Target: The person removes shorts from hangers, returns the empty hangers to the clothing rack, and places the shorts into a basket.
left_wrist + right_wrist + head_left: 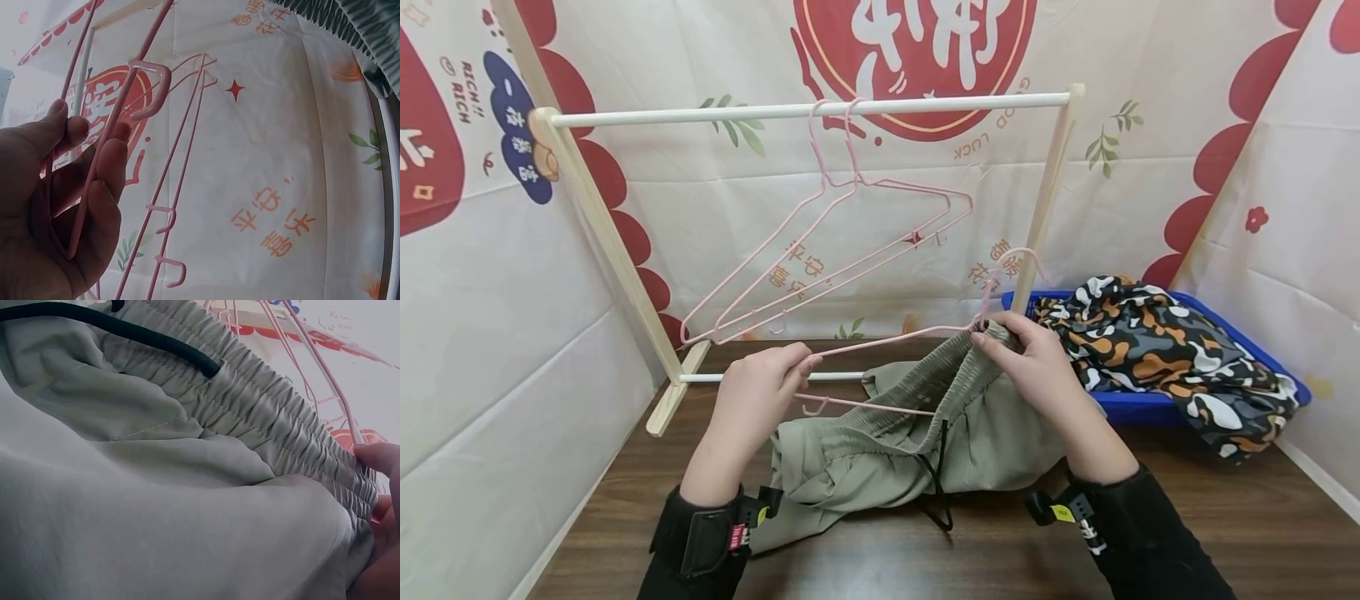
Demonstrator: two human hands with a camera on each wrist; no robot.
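Note:
My left hand (762, 385) grips one end of a pink clothes hanger (895, 337); the left wrist view shows its fingers curled round the hanger's corner (70, 247). Grey-green drawstring trousers (1000, 433) lie bunched on the table, their gathered waistband (275, 425) pulled open. With thumb and fingers, my right hand (1037, 362) pinches the waistband's right edge, close to the hanger's neck. The hanger's right part runs inside the waistband and is hidden there. A dark drawstring (942, 483) hangs from the waistband's front.
A wooden-legged rack with a white rail (662, 117) stands behind the hands. Two pink hangers (838, 192) hang from it. At the right, a blue tray (1138, 408) holds camouflage-patterned cloth (1157, 342) that spills over its front edge. Printed cloth walls surround the wooden table (625, 500).

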